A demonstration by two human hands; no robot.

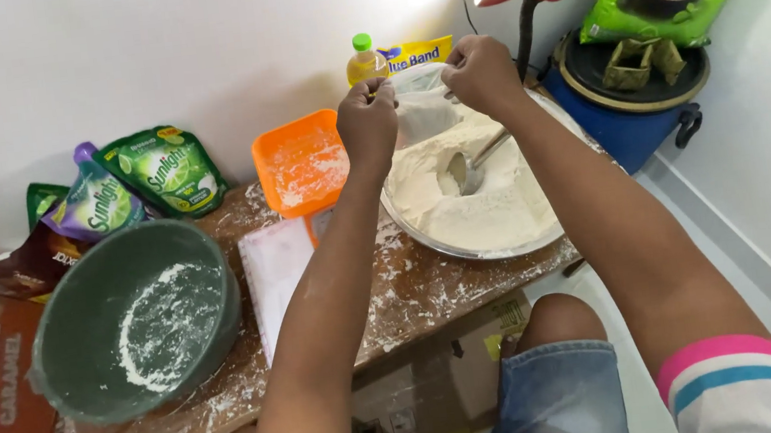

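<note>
Standing against white wall, floured table [413,291]

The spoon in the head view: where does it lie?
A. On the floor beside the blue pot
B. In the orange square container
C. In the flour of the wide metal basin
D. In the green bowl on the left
C. The spoon rests in a hollow of the flour inside the metal basin, just below both hands, which pinch a clear plastic bag.
</note>
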